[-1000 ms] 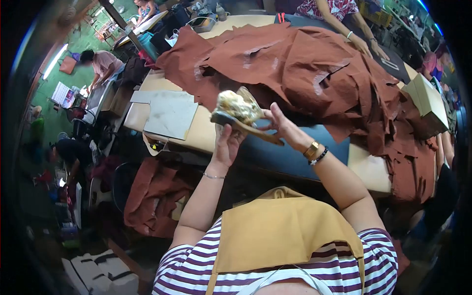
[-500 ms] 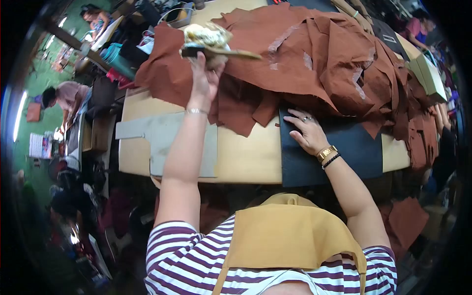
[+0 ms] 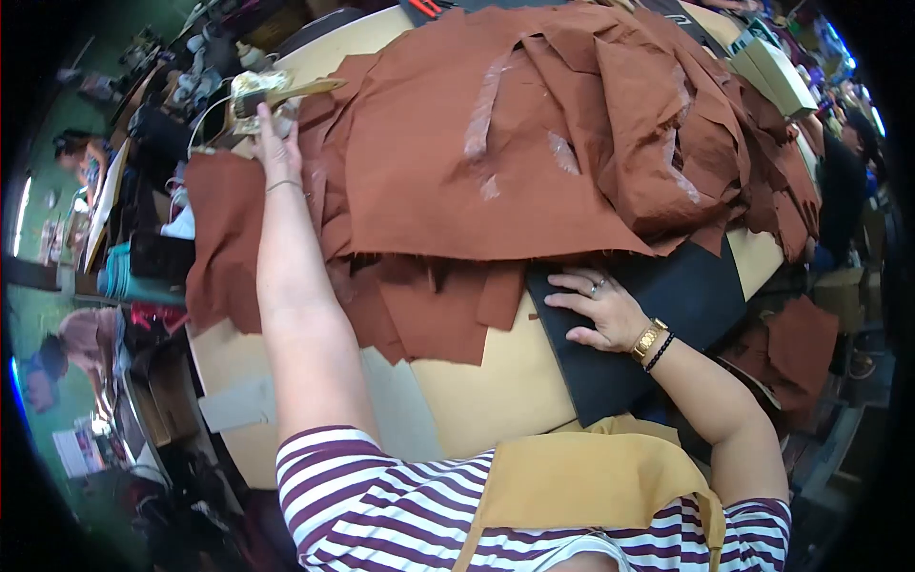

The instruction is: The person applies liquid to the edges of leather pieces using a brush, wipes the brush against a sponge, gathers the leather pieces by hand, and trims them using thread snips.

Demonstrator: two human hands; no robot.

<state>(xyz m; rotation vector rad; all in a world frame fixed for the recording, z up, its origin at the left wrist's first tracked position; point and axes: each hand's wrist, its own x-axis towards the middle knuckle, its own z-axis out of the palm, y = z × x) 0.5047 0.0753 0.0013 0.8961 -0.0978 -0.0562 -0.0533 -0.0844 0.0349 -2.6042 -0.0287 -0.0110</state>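
Note:
My left hand (image 3: pixel 276 145) reaches out to the far left, its fingers closed around a whitish, glue-caked tub (image 3: pixel 283 112). Across the top of the tub lies a brush (image 3: pixel 310 88) with a wooden handle and dark bristles. My right hand (image 3: pixel 600 310) rests open, fingers apart, on a dark flat sheet (image 3: pixel 658 329) near the table's front edge. Just beyond that hand, a large pile of reddish-brown cloth (image 3: pixel 429 181) has several shiny, glue-like streaks on it. How my left fingers sit behind the tub is hidden.
Pale grey flat pieces (image 3: pixel 396 405) lie on the light wooden table (image 3: pixel 496 396). At the back is a red-handled tool (image 3: pixel 426 8); a pale box (image 3: pixel 774 76) stands at the right. Other people sit working at the left, one a person in a pink top (image 3: pixel 86 338).
My left hand has carried the tub and brush farther left and away from me. My view has shifted; my right hand stays on the dark sheet, which now lies at more of an angle.

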